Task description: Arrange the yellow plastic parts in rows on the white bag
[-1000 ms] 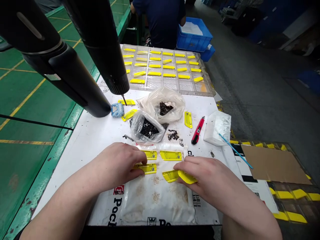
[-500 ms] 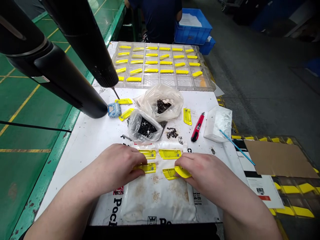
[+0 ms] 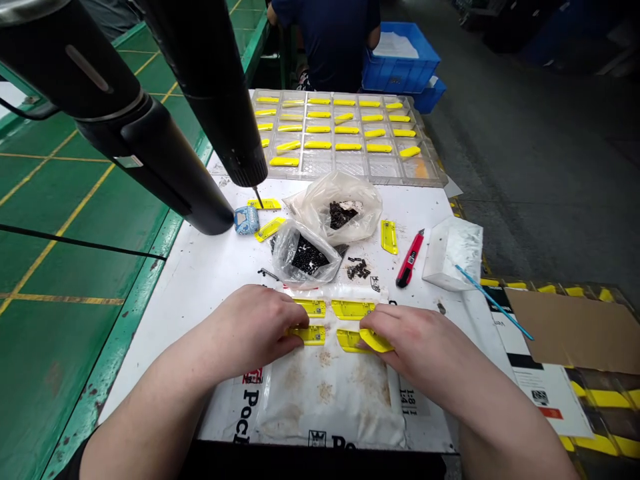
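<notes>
My left hand point(image 3: 265, 325) is closed, thumb and fingers pinching the left end of a yellow part point(image 3: 314, 335) on the white padded bag point(image 3: 325, 400). Behind it, a second yellow part point(image 3: 315, 308) lies partly under my left fingers. My right hand point(image 3: 413, 330) grips a yellow piece point(image 3: 376, 341), tilted above another yellow part point(image 3: 347, 340) on the bag. One more yellow part point(image 3: 350, 309) rests behind, its right end beside my right fingers. Small details inside the parts are hard to make out.
Bags of black pieces point(image 3: 306, 257) and dark clips point(image 3: 343, 212) stand ahead. A red cutter point(image 3: 410, 259) and white block point(image 3: 453, 250) are right; a black screwdriver point(image 3: 245, 157) hangs left. Beyond are a divided tray point(image 3: 320, 162) and a person point(image 3: 333, 40).
The whole view has shifted, so the table contents appear farther right. Both hands keep nearly the same places over the bag, with the same yellow parts at their fingers.
</notes>
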Demonstrator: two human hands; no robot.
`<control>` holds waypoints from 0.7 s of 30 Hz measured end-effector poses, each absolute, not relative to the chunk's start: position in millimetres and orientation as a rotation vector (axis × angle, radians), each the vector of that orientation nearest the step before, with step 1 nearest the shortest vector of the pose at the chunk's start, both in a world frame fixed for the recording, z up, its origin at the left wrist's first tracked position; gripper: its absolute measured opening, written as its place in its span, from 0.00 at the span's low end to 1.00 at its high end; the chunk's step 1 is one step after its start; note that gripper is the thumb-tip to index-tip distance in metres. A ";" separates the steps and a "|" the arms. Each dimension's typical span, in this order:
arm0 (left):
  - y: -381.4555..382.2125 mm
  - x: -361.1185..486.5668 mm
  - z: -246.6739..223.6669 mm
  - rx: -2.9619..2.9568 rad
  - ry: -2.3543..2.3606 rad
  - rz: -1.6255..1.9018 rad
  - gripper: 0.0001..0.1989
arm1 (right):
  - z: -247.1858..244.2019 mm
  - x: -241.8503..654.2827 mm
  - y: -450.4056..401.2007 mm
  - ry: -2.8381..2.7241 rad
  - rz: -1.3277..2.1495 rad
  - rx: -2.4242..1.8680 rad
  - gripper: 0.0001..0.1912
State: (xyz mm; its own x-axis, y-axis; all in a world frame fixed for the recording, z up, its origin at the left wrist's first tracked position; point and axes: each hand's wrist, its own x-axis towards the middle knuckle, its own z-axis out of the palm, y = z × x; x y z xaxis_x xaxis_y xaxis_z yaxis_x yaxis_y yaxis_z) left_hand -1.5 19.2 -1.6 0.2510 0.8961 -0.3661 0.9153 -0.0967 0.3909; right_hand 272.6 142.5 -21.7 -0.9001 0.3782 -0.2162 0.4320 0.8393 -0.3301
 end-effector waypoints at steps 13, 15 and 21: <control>17.9 -2.7 -6.2 2.014 1.620 -0.004 0.01 | -19.3 268.2 141.0 2.870 -0.593 0.642 0.15; 17.5 -2.9 -6.4 2.009 1.620 -0.003 0.01 | -19.0 267.5 140.7 2.839 -0.588 0.661 0.17; 18.5 -4.0 -7.3 2.007 1.613 -0.009 0.02 | -16.9 267.5 140.0 2.775 -0.570 0.682 0.15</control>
State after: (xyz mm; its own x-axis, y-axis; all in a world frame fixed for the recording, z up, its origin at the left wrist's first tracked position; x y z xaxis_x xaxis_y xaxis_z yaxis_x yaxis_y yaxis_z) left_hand -4.0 18.5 -7.3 0.2765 0.8985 -0.3410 0.9022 -0.1204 0.4142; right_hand 267.5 140.0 -16.9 -0.8660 0.3958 -0.3055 0.4841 0.8164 -0.3147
